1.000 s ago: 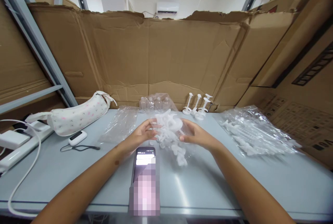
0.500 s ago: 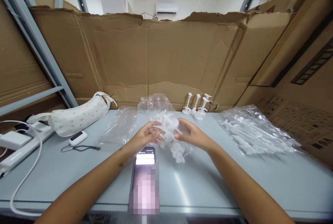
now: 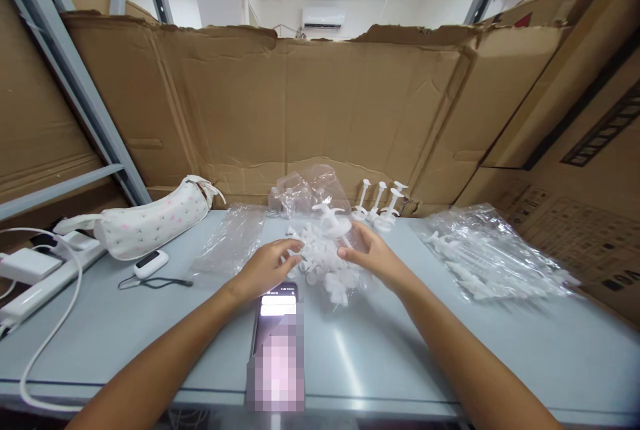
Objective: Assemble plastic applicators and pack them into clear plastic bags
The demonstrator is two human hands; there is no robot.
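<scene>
Plastic pump parts (image 3: 323, 260), a white tangled bunch in a thin clear bag (image 3: 313, 190), sit mid-table just beyond the phone (image 3: 277, 343), held up off the surface between both our hands. Left hand (image 3: 265, 269) pinches the bunch's left edge, fingers closed on a piece; right hand (image 3: 373, 255) cups the right side, fingers curled round the clump, thumb on top. Gripping from both sides looks like it keeps the loose pieces from spilling while the bag's open top flaps up behind.

Phone lies flat at the near edge, screen up, likely so we can glance at it. Four upright pump stems (image 3: 380, 207) stand in a row against the cardboard wall (image 3: 320, 110), well clear of the bunch. Another bag of parts (image 3: 490, 257) lies flat to the right, an empty-looking clear bag (image 3: 231, 238) to the left. Further left: floral pouch (image 3: 150, 222), small white device (image 3: 147, 263) with cord, power strip (image 3: 30, 290) at the table (image 3: 400, 357) edge.
</scene>
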